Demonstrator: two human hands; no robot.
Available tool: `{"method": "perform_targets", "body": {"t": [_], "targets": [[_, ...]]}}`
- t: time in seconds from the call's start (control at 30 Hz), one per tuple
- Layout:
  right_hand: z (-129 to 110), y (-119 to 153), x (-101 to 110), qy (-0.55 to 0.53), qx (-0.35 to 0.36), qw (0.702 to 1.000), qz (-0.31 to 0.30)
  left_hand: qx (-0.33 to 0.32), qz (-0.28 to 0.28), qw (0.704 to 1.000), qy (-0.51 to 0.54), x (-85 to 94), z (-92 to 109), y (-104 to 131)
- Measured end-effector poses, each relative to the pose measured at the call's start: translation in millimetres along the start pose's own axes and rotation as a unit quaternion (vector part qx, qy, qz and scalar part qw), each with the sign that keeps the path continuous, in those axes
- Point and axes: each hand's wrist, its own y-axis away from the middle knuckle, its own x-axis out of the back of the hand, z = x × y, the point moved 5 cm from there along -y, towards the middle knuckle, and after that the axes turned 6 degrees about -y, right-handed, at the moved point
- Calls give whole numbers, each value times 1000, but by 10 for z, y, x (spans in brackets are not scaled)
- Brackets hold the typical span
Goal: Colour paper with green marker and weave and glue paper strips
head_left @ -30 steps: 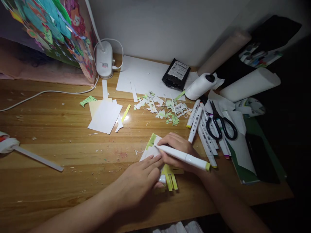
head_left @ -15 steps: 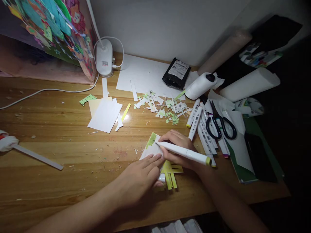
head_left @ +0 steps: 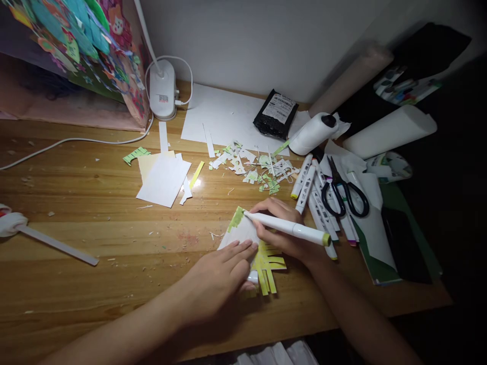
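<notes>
My right hand (head_left: 279, 228) is closed around a white marker (head_left: 292, 227) with a yellow-green end; its tip touches the top corner of a white paper piece (head_left: 243, 232). A yellow-green coloured band (head_left: 236, 219) runs along that paper's upper left edge. Fingers of my left hand (head_left: 222, 274) lie flat on the paper's lower part. A small white cylindrical object (head_left: 252, 277), perhaps a marker cap, shows by my left fingers, partly hidden. Yellow paper strips (head_left: 268, 266), crossing each other, stick out between and below my hands.
Green and white paper scraps (head_left: 262, 170) lie beyond my hands. Right: several markers (head_left: 317, 208), black scissors (head_left: 344, 195), a dark phone-like slab (head_left: 403, 246). Left: white papers (head_left: 165, 180), a glue-gun-like tool (head_left: 57, 245). Behind: a lamp base (head_left: 162, 91), a black package (head_left: 276, 114), a white roll (head_left: 312, 134).
The marker tip has moved slightly up and right to the paper's corner, and my right hand has shifted up with it. My left hand stays flat on the paper.
</notes>
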Motion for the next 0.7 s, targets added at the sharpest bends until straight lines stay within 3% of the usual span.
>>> {"method": "perform_targets", "body": {"t": [0.17, 0.37, 0.53, 0.7], "targets": [[34, -8, -5, -27, -20, 999, 5, 3, -4, 1000, -1, -20, 16, 2], [42, 61, 92, -81, -64, 992, 67, 35, 31, 999, -14, -99, 110, -17], [6, 130, -9, -223, -67, 972, 13, -4, 62, 995, -80, -83, 240, 27], [-131, 131, -202, -193, -58, 976, -88, -25, 79, 988, -128, -102, 324, 84]]}}
